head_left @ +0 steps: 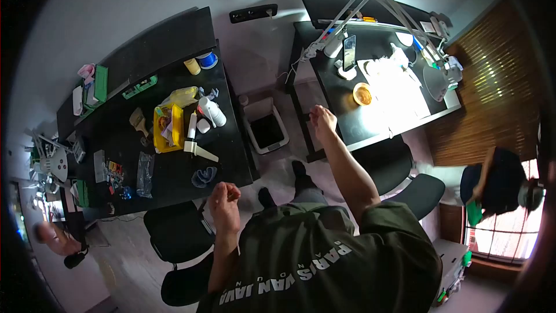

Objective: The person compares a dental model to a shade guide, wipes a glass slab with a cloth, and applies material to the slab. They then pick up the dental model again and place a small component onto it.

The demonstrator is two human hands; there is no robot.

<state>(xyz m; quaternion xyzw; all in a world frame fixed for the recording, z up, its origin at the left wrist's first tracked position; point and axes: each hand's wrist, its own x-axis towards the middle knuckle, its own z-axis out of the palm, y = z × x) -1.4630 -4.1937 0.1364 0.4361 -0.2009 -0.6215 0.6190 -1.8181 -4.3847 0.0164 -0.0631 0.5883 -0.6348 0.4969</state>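
My left hand (225,198) is raised near the front right corner of the left black desk (174,191), its fingers curled in; whether it holds anything is too small to tell. A crumpled grey-blue cloth (204,177) lies on the desk just beyond it. Out to the right, my right hand (322,120) is held up beside the left edge of the right desk (333,90), fingers bent together, with any content hidden. An orange-filled bowl (362,94) and white papers (397,95) are on that desk, beyond this hand.
A white bin (266,126) stands between the desks. The left desk holds a yellow basket (168,128) and white bottle (212,112). A phone (349,53) and lamp (437,81) are at right. Black chairs (178,230) stand nearby. Other people are at far right (503,182) and left (59,239).
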